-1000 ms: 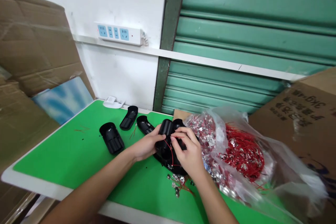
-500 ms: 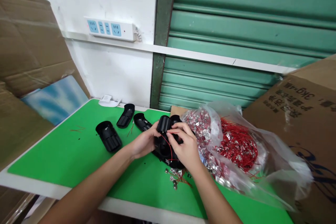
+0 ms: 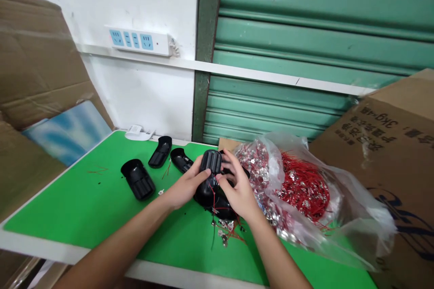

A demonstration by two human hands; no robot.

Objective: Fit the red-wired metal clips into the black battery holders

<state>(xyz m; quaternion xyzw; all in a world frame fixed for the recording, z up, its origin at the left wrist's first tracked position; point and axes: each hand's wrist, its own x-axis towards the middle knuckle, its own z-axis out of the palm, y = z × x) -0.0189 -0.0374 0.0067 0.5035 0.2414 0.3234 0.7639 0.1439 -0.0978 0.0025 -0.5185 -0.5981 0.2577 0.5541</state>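
Head view: I see the left hand point(image 3: 183, 187) closed around a black ribbed plastic housing point(image 3: 208, 176), thumb up near its far ribbed end, fingers under its left side. The right hand point(image 3: 237, 187) grips the same housing from the right, fingertips pressed at its top edge. The housing is tilted, held just above the green table mat point(image 3: 84, 203), roughly mid-table, right of centre. A thin red wire point(image 3: 213, 195) runs down from the housing, and small loose metal contacts point(image 3: 224, 230) lie on the mat just near of it. To the left, three more black plastic shells point(image 3: 137, 179) lie apart on the mat. Just right of the hands sits a clear plastic bag of red wires with silver terminals point(image 3: 298, 185). Far right, a brown cardboard box point(image 3: 389, 144). On the far wall, a white power strip point(image 3: 139, 40).
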